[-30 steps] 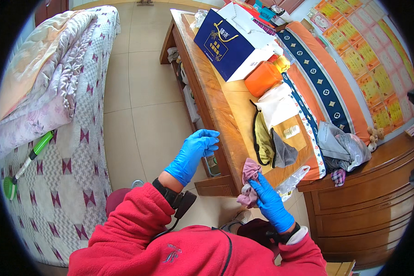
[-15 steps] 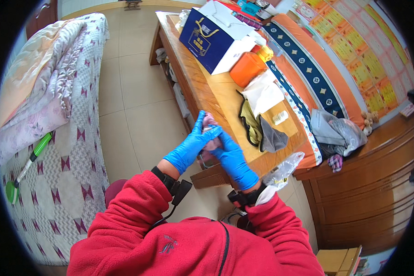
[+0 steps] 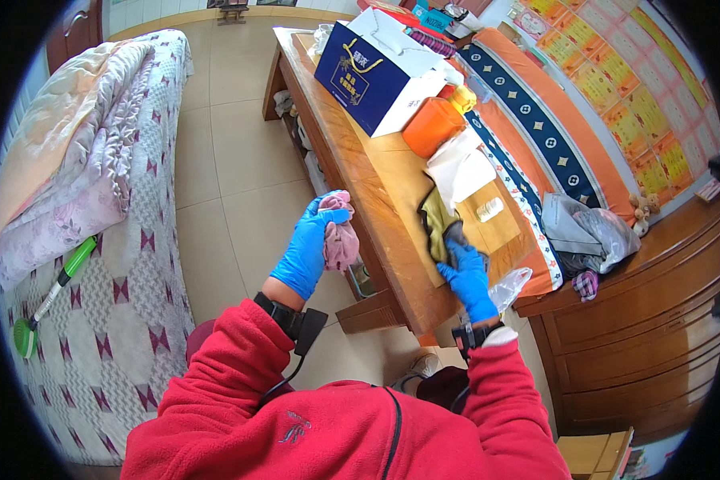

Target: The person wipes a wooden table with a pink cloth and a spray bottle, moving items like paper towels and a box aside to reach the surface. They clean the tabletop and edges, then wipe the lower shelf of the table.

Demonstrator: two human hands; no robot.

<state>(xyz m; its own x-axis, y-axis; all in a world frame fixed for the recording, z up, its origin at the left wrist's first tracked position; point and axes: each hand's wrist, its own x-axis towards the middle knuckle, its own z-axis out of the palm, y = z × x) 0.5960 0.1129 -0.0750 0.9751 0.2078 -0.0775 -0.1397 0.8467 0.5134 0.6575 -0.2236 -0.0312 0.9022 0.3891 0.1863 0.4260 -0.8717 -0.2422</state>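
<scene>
A crumpled pink cloth [image 3: 341,240] is in my left hand [image 3: 302,250], blue-gloved and closed on it, off the table's near side edge. My right hand [image 3: 468,280], gloved in blue too, reaches down to the tabletop with thumb and fingers round a grey cloth [image 3: 457,235] that is mostly hidden beneath them. Touching this grey cloth is an olive-green cloth [image 3: 435,220] with black edging. Just beyond my right hand lies a small white bottle [image 3: 490,210] on its side, near a white sheet of paper [image 3: 462,170].
The wooden table [image 3: 368,232] carries an orange container [image 3: 432,126] and a blue-and-white paper bag [image 3: 368,80]. A clear plastic bag [image 3: 510,286] hangs by its near corner. On the left stands a bed [image 3: 108,336] with a green-handled brush [image 3: 56,288]. An orange bench cushion [image 3: 548,120] runs along the right.
My hands have parted. The left keeps the pink cloth, which both hands were handling, while the right has moved right and down onto the grey cloth.
</scene>
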